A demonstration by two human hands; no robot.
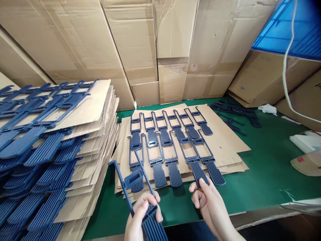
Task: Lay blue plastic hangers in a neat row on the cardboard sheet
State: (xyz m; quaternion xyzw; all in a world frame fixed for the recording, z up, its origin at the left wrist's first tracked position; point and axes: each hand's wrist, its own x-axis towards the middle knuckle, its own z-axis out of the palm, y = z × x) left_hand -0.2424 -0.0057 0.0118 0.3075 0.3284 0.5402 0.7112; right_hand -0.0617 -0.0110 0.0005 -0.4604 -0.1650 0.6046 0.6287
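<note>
My left hand (137, 214) is closed around a dark blue plastic frame part (134, 179), gripping it where the two long arms meet the ribbed paddle. The part is tilted, with its hooked arms pointing up and away from me. My right hand (210, 204) has thumb and fingers closed on the ribbed tip of another blue frame part (197, 167), whose upper end reaches over the cardboard sheet (218, 144). Similar frame parts (170, 160) lie in two rows on that sheet, their ribbed ends towards me.
At the left rises a tall stack of cardboard sheets (100, 117) layered with blue frame parts (50, 147). Darker parts (235, 112) lie at the back right of the green table (265, 160). Large cardboard boxes (135, 43) wall the back. A white cable (284, 73) hangs at right.
</note>
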